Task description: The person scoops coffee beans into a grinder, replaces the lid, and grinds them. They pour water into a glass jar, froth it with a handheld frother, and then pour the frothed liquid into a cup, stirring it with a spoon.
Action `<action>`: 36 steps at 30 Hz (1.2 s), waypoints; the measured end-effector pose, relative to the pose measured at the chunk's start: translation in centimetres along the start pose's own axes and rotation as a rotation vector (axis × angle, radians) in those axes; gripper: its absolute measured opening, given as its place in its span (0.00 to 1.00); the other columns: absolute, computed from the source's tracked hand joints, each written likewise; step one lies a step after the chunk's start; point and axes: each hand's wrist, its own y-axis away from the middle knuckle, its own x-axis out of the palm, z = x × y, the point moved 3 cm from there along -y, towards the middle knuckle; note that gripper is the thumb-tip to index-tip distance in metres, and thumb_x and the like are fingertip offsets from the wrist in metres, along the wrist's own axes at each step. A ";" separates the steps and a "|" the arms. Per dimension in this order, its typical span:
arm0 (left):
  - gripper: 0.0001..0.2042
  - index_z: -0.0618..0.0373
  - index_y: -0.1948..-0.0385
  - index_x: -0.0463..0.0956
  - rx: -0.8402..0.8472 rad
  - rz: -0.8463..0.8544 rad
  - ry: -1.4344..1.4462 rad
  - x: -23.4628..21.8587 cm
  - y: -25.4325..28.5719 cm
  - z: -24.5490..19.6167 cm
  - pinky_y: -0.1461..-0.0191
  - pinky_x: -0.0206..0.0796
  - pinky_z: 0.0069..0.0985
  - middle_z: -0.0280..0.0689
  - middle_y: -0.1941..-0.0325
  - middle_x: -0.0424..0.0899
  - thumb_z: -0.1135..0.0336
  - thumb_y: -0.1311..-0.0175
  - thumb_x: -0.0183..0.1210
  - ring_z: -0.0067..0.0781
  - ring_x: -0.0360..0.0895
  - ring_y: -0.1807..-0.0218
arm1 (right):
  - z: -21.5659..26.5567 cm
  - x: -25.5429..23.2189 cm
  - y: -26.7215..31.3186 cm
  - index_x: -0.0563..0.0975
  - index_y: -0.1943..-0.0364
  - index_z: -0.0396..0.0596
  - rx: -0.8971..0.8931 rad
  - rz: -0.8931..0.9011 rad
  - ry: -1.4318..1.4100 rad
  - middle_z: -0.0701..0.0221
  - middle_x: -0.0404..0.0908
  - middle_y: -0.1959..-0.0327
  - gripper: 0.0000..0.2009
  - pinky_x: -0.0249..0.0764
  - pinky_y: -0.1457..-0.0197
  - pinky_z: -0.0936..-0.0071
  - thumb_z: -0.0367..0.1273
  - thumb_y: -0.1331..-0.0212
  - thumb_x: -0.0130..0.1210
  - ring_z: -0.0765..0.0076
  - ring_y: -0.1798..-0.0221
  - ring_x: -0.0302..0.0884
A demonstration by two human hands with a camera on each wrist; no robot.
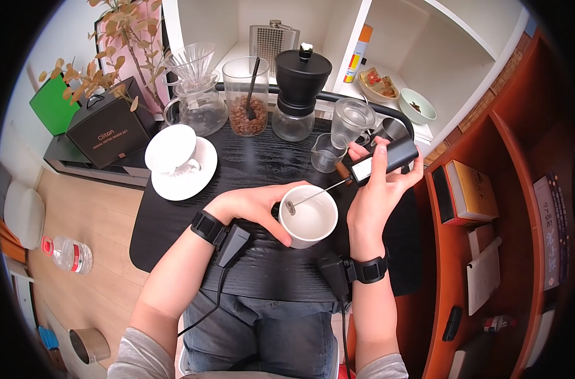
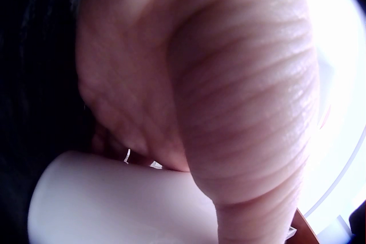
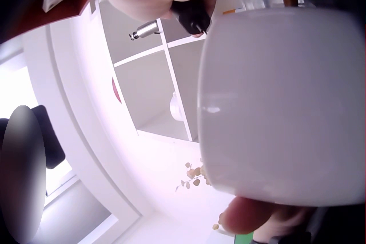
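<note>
A white cup [image 1: 309, 221] stands on the black table in front of the person. My left hand [image 1: 254, 205] holds it from the left, thumb on the near side and fingers round the far side. The left wrist view shows the cup's pale wall [image 2: 120, 198] below the palm. Up at the right, my right hand [image 1: 381, 189] grips the black handle of a milk frother [image 1: 398, 153], tilted. Its thin shaft slants down-left over the cup's rim, and the coiled whisk head [image 1: 290, 207] is over the cup's inner left side. In the right wrist view the cup [image 3: 280, 112] hides much.
Behind the cup stand a coffee grinder [image 1: 300, 82], a glass of beans [image 1: 247, 114] with a black scoop, and a glass server [image 1: 202, 110] with a dripper. A white cup [image 1: 171, 148] leans on a saucer [image 1: 196, 180] at left. Small glass pitchers [image 1: 325, 155] sit near the right hand.
</note>
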 end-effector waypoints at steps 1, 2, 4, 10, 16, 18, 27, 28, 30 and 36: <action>0.48 0.58 0.37 0.55 -0.002 -0.001 -0.002 0.0 0.0 0.0 0.35 0.51 0.23 0.32 0.40 0.67 0.76 0.66 0.74 0.21 0.60 0.38 | 0.2 0.0 0.0 0.45 0.40 0.52 -0.027 -0.007 0.000 0.56 0.69 0.50 0.28 0.79 0.56 0.65 0.27 0.36 0.48 0.59 0.63 0.81; 0.48 0.58 0.37 0.55 -0.002 -0.001 -0.002 0.0 0.0 0.0 0.35 0.51 0.23 0.32 0.40 0.67 0.76 0.66 0.74 0.21 0.60 0.38 | 0.4 0.2 0.1 0.45 0.40 0.52 -0.027 -0.007 0.000 0.56 0.69 0.50 0.28 0.79 0.56 0.65 0.27 0.36 0.48 0.59 0.63 0.81; 0.48 0.57 0.37 0.55 -0.006 0.000 0.007 0.0 0.0 0.0 0.35 0.51 0.23 0.32 0.40 0.67 0.76 0.66 0.74 0.21 0.60 0.38 | 0.9 0.5 0.3 0.44 0.40 0.51 -0.120 0.016 0.056 0.56 0.69 0.50 0.27 0.79 0.55 0.66 0.27 0.35 0.47 0.58 0.63 0.81; 0.48 0.57 0.37 0.55 -0.024 -0.001 0.028 0.0 0.0 0.0 0.35 0.51 0.23 0.32 0.40 0.67 0.76 0.67 0.74 0.21 0.60 0.38 | 1.1 0.3 -0.1 0.45 0.40 0.48 -0.026 -0.022 0.017 0.55 0.71 0.51 0.27 0.79 0.56 0.65 0.29 0.35 0.48 0.57 0.61 0.81; 0.47 0.58 0.38 0.56 0.014 0.003 -0.008 -0.1 -0.1 0.4 0.35 0.52 0.24 0.32 0.41 0.68 0.75 0.67 0.74 0.22 0.61 0.39 | 0.6 -0.9 -1.2 0.46 0.40 0.50 0.054 -0.104 -0.050 0.54 0.71 0.51 0.27 0.79 0.55 0.64 0.29 0.36 0.49 0.55 0.62 0.81; 0.46 0.58 0.38 0.57 0.005 -0.004 0.012 0.0 -0.1 0.3 0.35 0.53 0.24 0.32 0.42 0.68 0.75 0.67 0.74 0.22 0.61 0.39 | 0.6 -1.0 -1.2 0.44 0.38 0.53 0.061 -0.149 -0.078 0.55 0.71 0.50 0.28 0.79 0.55 0.62 0.28 0.35 0.47 0.55 0.64 0.81; 0.46 0.57 0.39 0.57 0.009 -0.004 0.021 -0.1 -0.1 0.6 0.36 0.53 0.24 0.32 0.42 0.69 0.74 0.67 0.74 0.22 0.62 0.40 | 0.9 -1.5 -1.6 0.44 0.36 0.55 0.012 -0.133 0.005 0.54 0.65 0.45 0.28 0.79 0.56 0.67 0.27 0.34 0.44 0.58 0.63 0.81; 0.46 0.57 0.39 0.57 0.016 0.000 0.014 -0.1 -0.1 0.6 0.36 0.53 0.24 0.32 0.42 0.69 0.74 0.67 0.74 0.22 0.62 0.39 | 0.8 -1.6 -1.7 0.44 0.36 0.55 0.012 -0.133 0.005 0.54 0.65 0.45 0.28 0.79 0.56 0.67 0.27 0.34 0.44 0.58 0.63 0.81; 0.46 0.57 0.39 0.57 0.017 -0.002 0.010 -0.1 -0.1 0.5 0.36 0.53 0.24 0.32 0.42 0.69 0.74 0.66 0.74 0.22 0.62 0.39 | 0.9 -1.9 -1.8 0.50 0.38 0.52 -0.109 -0.120 0.194 0.60 0.66 0.47 0.25 0.79 0.55 0.66 0.26 0.35 0.46 0.57 0.60 0.80; 0.46 0.57 0.39 0.57 0.007 -0.010 0.017 0.0 0.0 0.1 0.35 0.53 0.24 0.32 0.42 0.69 0.74 0.66 0.74 0.22 0.62 0.39 | 0.4 -2.5 -2.1 0.56 0.39 0.50 0.026 -0.149 -0.016 0.59 0.60 0.43 0.21 0.77 0.57 0.71 0.23 0.35 0.42 0.63 0.61 0.80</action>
